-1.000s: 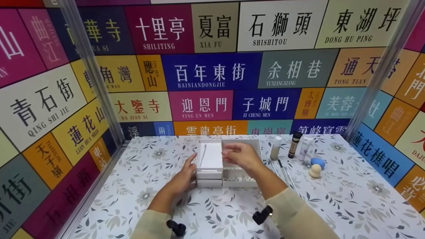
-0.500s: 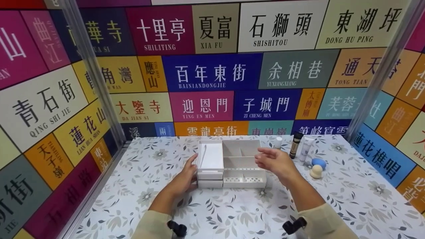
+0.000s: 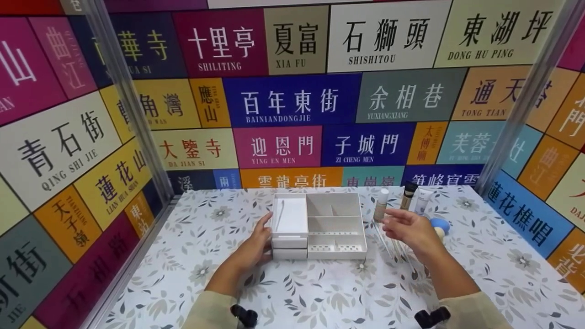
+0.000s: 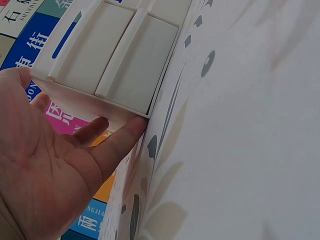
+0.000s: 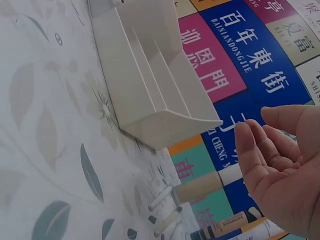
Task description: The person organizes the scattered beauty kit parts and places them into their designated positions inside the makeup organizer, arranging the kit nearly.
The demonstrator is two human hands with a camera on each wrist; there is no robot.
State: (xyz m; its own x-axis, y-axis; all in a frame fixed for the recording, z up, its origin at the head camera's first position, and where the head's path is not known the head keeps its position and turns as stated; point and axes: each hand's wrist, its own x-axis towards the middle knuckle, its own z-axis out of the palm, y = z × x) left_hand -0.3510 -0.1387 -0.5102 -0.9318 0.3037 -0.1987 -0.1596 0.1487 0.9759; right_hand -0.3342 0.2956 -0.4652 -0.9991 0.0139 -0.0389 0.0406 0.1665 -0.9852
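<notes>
A white desktop organizer (image 3: 336, 224) with small drawers at its left stands before me. Along its left side rests my left hand (image 3: 252, 246), fingers extended; the left wrist view shows fingertips against the lower edge beside the drawer fronts (image 4: 142, 65). A thin, pale stick-like thing (image 3: 279, 214) lies on the left top. My right hand (image 3: 413, 232) is apart from the organizer, to its right, fingers loosely bent with nothing between them, as the right wrist view shows. It hovers above slim brushes (image 3: 384, 242) and close to a white-capped bottle (image 3: 380, 205).
Behind the right hand stand a black-capped tube (image 3: 408, 195) and a white tube (image 3: 423, 201). A blue sponge (image 3: 440, 225) and a cream sponge (image 3: 439, 232), partly hidden, lie by its wrist. Panelled walls (image 3: 292, 100) enclose the flower-patterned tabletop (image 3: 320, 292).
My right hand has moved from over the organizer's compartments rightward to the brushes and bottle. The left hand has stayed at the organizer's side.
</notes>
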